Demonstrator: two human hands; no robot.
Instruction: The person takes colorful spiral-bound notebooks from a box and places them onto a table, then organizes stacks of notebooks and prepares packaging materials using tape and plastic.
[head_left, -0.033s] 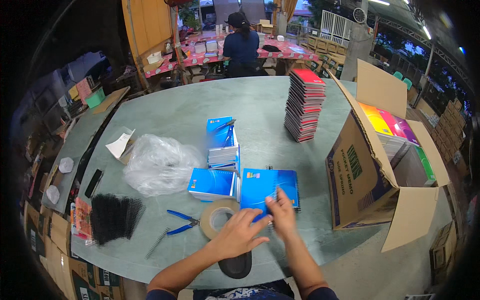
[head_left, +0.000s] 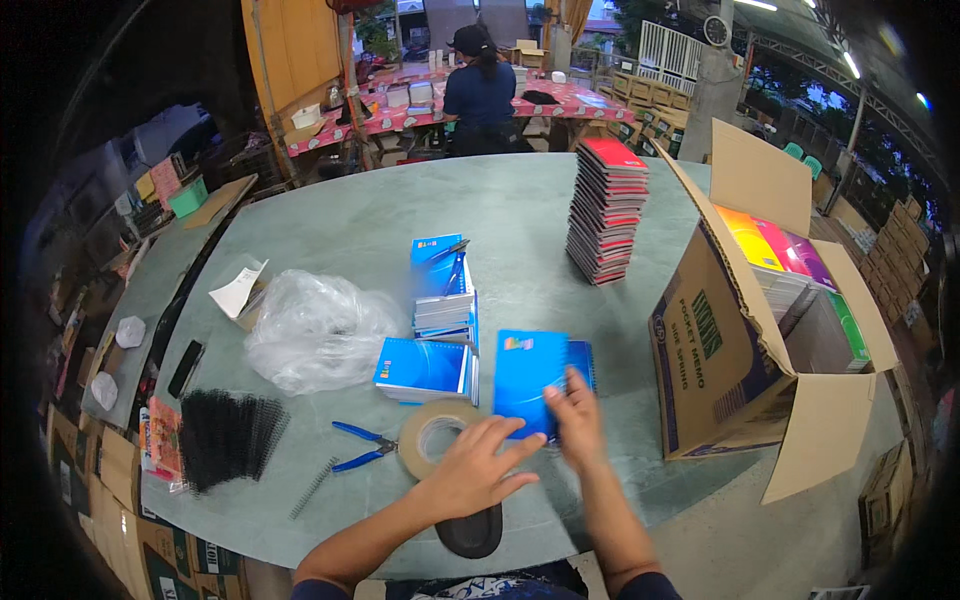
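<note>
A small blue notebook (head_left: pixel 528 372) is tilted up slightly over the table in front of me. My right hand (head_left: pixel 578 425) grips its right edge, thumb on the cover. At its lower left corner, my left hand (head_left: pixel 475 465) rests its fingertips with the fingers apart and the thumb stretched out. Partly hidden behind the held one lies another blue notebook (head_left: pixel 582 358). Just to the left stand stacks of blue notebooks (head_left: pixel 420 365), with a dark pen-like tool (head_left: pixel 447 254) on the farther stack. A tape roll (head_left: pixel 412 440) lies beside my left hand.
Blue-handled cutters (head_left: pixel 362 455), a loose wire coil (head_left: pixel 315 488) and many black coils (head_left: pixel 232 435) lie at left, near a clear plastic bag (head_left: pixel 325 330). A tall red notebook stack (head_left: pixel 607 210) stands far right, beside an open carton (head_left: pixel 715 350). Another person (head_left: pixel 482 95) is beyond the table.
The held blue notebook has shifted a little to the right and up with my right hand, covering more of the one behind it. My left hand has barely moved.
</note>
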